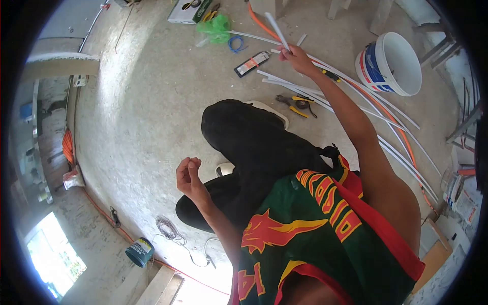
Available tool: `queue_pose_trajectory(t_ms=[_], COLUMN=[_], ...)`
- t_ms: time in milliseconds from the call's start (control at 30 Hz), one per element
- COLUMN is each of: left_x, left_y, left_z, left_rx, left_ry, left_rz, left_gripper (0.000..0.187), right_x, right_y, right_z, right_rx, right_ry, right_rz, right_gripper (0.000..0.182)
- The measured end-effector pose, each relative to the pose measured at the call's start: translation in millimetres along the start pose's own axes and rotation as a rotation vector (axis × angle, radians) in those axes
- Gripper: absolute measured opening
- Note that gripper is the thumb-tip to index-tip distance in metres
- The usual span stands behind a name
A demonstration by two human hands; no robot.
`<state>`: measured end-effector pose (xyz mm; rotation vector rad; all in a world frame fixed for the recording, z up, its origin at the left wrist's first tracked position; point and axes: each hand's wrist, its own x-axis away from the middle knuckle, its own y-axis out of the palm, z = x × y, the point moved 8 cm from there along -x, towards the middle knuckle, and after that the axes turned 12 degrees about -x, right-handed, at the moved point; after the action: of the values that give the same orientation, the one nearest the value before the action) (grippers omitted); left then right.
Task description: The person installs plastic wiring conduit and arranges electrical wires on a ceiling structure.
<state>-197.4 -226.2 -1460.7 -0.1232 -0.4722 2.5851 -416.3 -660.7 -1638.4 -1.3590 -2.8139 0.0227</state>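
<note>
My right hand [299,60] reaches out over the floor, closed around a short white plastic pipe [277,30] that sticks up past the fingers. Beneath and beside that arm lie several long white pipes [305,91] and an orange hose [406,140]. My left hand [189,175] hovers by my knee, fingers curled in against the thumb, with nothing seen in it. Pliers with yellow handles [295,105] rest on the floor near my foot. A flat dark package with an orange and white label [252,64] lies left of my right hand.
A white bucket [384,63] stands at the right. Further off are a green plastic bag [217,29], a blue coil [236,44] and a box [188,11]. Toward the wall sit a dark green bucket [139,252], a wire coil [169,229] and an orange cord [101,206].
</note>
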Motion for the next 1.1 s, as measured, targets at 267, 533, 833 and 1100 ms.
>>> queue_pose_trajectory(t_ms=[267,533,833,1100], left_x=[21,5,24,40], left_y=[74,-17,-85,-83], left_z=[134,99,-2,-7], left_rx=[-0.105,0.379,0.919,1.355], left_ry=[0.345,0.131,-0.126,-0.293], left_rz=[-0.088,0.189,0.136,0.180], left_gripper=[0.052,0.047,0.032,0.026], right_x=[125,193,204,228], right_y=[168,217,199,212], right_z=[-235,-248,-209,-214], right_rx=[0.433,0.074,0.024,0.171], right_ry=[-0.535,-0.410,-0.359,-0.518], right_rz=[-0.181,-0.591,-0.700,-0.818], right_gripper=[0.043,0.030,0.017,0.019])
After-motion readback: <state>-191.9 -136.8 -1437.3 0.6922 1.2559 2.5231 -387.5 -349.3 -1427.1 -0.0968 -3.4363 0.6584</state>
